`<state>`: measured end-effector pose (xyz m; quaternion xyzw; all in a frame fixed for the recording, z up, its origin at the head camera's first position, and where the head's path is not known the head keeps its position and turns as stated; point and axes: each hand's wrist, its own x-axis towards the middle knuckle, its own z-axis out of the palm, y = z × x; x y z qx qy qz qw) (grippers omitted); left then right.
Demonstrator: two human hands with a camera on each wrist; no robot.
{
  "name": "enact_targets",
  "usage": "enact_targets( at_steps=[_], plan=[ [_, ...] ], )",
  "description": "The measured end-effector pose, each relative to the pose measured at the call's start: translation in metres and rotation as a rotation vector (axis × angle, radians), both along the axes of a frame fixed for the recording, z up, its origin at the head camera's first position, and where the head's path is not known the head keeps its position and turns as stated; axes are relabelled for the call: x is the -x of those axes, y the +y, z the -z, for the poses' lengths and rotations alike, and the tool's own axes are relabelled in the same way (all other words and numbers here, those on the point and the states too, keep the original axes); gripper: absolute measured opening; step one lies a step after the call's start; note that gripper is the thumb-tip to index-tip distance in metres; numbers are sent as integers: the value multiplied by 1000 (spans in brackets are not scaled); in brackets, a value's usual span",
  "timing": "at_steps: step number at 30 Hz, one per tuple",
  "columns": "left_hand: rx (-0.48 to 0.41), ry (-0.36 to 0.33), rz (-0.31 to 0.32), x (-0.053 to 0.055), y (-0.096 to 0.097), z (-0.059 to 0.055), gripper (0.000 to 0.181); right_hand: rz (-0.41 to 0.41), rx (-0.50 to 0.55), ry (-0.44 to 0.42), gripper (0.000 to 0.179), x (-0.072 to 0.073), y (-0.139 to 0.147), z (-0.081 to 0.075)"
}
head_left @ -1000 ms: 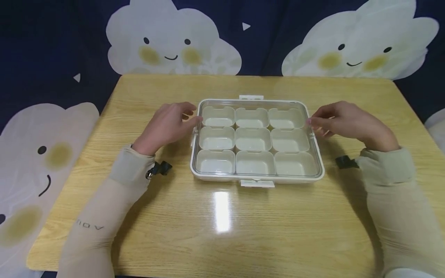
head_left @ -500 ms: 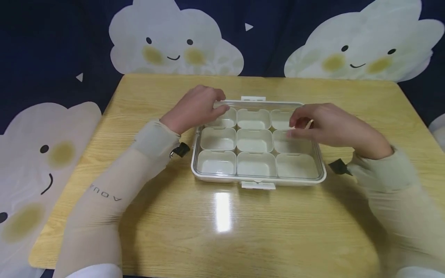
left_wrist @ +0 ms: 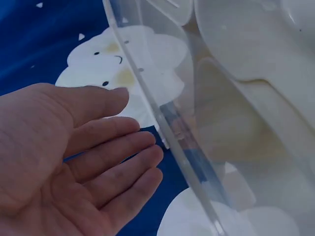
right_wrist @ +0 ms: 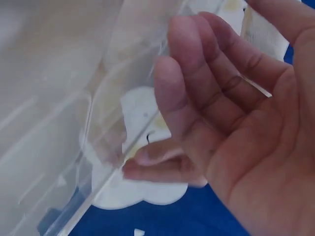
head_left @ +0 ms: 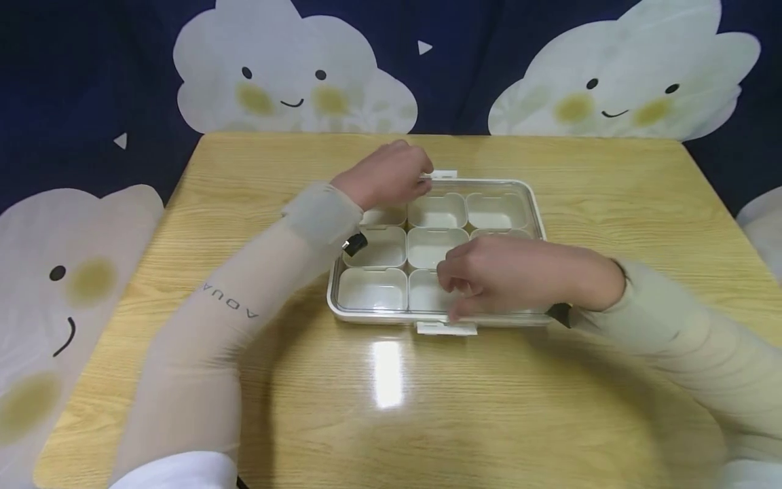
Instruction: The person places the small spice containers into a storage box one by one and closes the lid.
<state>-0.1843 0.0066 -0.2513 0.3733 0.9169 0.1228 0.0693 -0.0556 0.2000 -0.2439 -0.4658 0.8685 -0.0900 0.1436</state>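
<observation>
A shallow cream box (head_left: 369,318) with a transparent lid sits on the table, its several small compartments (head_left: 373,288) showing through. My left hand (head_left: 391,173) hangs over its far left part, near the back latch (head_left: 444,174). Over the front right part is my right hand (head_left: 504,273), fingertips close to the front latch (head_left: 447,329). In the left wrist view the left hand (left_wrist: 78,152) has extended fingers beside the lid edge (left_wrist: 170,128). The right wrist view shows the right hand (right_wrist: 241,113) with loosely bent fingers, holding nothing. Contact with the latches cannot be made out.
The wooden table (head_left: 342,421) extends around the box on every side. Behind it hangs a dark blue cloth (head_left: 455,88) printed with smiling clouds (head_left: 293,75). Both forearms wear light sleeves (head_left: 244,305).
From beside the box's left and right ends, both hands have moved inward over it. The left went toward the back latch, the right toward the front latch. The box stays put.
</observation>
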Motion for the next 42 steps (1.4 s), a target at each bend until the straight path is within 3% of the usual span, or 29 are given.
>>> enact_targets(
  at_steps=[10,16,23,28,33,42],
  plan=[
    [140,-69,-26,5,10,4,26,26,-113,-183,32,-7,-14,2],
    [196,-166,-18,10,12,-3,26,56,-169,-197,38,-7,-20,2],
    [254,-233,33,24,16,-4,25,82,-226,-156,41,-12,-28,6],
    [255,-260,51,32,19,-4,33,74,-287,-49,45,-16,-35,11],
    [247,-291,73,39,19,-5,22,46,-307,41,41,-18,-40,15],
    [256,-339,38,42,19,-8,32,49,-351,79,40,-24,-43,15]
  ],
)
